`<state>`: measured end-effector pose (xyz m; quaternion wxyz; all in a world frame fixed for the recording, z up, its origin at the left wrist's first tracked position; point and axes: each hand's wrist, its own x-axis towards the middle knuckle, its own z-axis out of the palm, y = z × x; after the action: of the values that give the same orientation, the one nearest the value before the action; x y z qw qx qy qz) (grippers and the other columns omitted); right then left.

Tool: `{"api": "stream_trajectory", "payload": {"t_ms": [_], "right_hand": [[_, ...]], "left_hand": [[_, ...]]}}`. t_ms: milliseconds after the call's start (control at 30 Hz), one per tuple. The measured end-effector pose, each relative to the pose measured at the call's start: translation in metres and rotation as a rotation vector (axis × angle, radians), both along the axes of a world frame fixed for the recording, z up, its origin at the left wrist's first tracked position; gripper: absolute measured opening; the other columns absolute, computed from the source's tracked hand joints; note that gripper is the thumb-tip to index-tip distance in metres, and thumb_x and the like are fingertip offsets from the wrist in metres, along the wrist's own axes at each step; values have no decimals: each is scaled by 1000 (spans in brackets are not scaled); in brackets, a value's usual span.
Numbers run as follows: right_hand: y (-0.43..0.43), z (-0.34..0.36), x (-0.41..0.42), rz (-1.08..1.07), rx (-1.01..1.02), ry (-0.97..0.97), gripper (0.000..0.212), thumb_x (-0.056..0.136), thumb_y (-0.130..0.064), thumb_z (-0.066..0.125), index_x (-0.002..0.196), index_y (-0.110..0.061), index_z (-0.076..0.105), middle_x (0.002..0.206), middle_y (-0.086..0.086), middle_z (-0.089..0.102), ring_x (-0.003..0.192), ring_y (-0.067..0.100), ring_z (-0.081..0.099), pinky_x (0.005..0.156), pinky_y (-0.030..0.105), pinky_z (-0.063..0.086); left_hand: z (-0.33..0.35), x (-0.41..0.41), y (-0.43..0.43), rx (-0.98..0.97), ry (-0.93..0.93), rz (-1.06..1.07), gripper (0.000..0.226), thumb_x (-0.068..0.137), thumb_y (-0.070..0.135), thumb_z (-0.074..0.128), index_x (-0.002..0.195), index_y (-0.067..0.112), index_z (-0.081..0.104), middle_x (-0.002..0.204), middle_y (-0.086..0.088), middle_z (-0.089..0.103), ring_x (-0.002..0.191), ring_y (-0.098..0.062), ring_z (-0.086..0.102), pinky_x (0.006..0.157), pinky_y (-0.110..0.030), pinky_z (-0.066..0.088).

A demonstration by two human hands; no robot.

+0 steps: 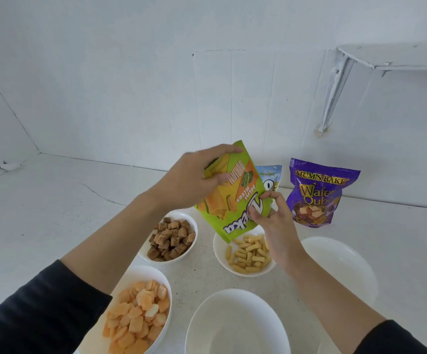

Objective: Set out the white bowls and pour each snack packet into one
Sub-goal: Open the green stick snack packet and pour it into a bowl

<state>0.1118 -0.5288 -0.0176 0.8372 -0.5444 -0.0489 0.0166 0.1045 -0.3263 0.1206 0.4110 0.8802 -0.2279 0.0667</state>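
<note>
Three bowls (141, 273) are filled, two empty. Left hand (192, 180) and right hand (271, 215) fingers pinch the upturned green packet (222, 208); purple packet (317, 195) and blue packet (271, 177) wait, seemingly unpoured.

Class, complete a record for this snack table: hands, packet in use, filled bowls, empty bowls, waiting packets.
Left hand: grips upturned green snack packet
Right hand: pinches its lower edge
Under packet: white bowl of yellow sticks
Filled bowls: bowl of brown cubes; bowl of orange crackers
Empty bowls: near white bowl; right white bowl
Standing packets: purple wafer packet; blue-white packet, partly hidden
</note>
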Motion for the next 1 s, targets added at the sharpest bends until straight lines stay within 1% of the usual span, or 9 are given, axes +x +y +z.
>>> {"api": "stream_trajectory", "payload": {"t_ms": [133, 200, 267, 400, 533, 600, 800, 933, 1000], "right_hand": [[-1, -17, -3, 25, 2, 46, 47, 68, -18, 91, 96, -23, 54, 127, 23, 65, 119, 44, 61, 74, 37, 59], [-1, -11, -3, 30, -8, 28, 53, 63, -26, 93, 97, -25, 54, 127, 21, 65, 118, 42, 62, 79, 42, 57], [-2, -2, -1, 18, -24, 13, 45, 69, -20, 90, 96, -29, 55, 123, 20, 67, 114, 39, 65, 82, 43, 56], [-3, -1, -2, 6, -12, 20, 45, 67, -17, 90, 92, -30, 56, 120, 23, 68, 108, 37, 67, 79, 41, 57], [-3, -12, -5, 30, 51, 70, 62, 43, -35, 101, 86, -27, 58, 120, 19, 70, 101, 32, 71, 68, 37, 59], [-5, -11, -3, 46, 109, 83, 63, 40, -35, 102, 86, -25, 59, 117, 18, 72, 96, 30, 73, 65, 36, 60], [-8, -4, -4, 28, 103, 105, 45, 58, -16, 88, 90, -18, 56, 108, 20, 72, 98, 36, 69, 69, 35, 59], [-12, 3, -4, -140, -250, 36, 36, 63, -32, 89, 87, -34, 62, 110, 4, 64, 116, 25, 62, 91, 41, 52], [-13, 17, -2, -45, -310, -76, 38, 70, -28, 89, 95, -27, 60, 116, 5, 66, 119, 20, 60, 100, 51, 50]], "left_hand": [[-17, -5, -6, 106, 31, -39, 48, 101, 14, 63, 143, 35, 53, 128, 15, 64, 101, 5, 62, 77, -7, 50], [-14, -5, -7, 73, -32, -28, 48, 100, 7, 62, 140, 32, 57, 129, 11, 66, 107, -2, 64, 80, -11, 53], [-7, -4, -7, 49, -99, -24, 48, 98, 2, 61, 138, 30, 60, 128, 9, 68, 110, -7, 66, 82, -18, 57], [-7, -5, -9, 39, -97, -16, 50, 97, 2, 63, 138, 30, 60, 127, 10, 68, 111, -5, 66, 84, -23, 59], [-19, -7, -8, 225, 34, -87, 79, 90, 14, 75, 154, 37, 36, 147, 15, 52, 122, 3, 50, 97, -13, 47], [-18, -8, -6, 314, 50, -143, 92, 85, 17, 81, 157, 37, 27, 147, 13, 46, 127, -3, 47, 102, -24, 46], [-6, -8, 0, 198, 53, -129, 75, 79, 8, 82, 133, 41, 42, 116, 10, 68, 91, -19, 70, 74, -43, 60], [-11, -7, 10, 221, 130, -127, 57, 80, 15, 85, 120, 39, 52, 108, 8, 70, 84, -20, 72, 68, -36, 61], [-14, -8, 10, 233, 145, -148, 54, 82, 14, 84, 119, 39, 54, 109, 12, 70, 85, -17, 71, 69, -32, 60]]}}
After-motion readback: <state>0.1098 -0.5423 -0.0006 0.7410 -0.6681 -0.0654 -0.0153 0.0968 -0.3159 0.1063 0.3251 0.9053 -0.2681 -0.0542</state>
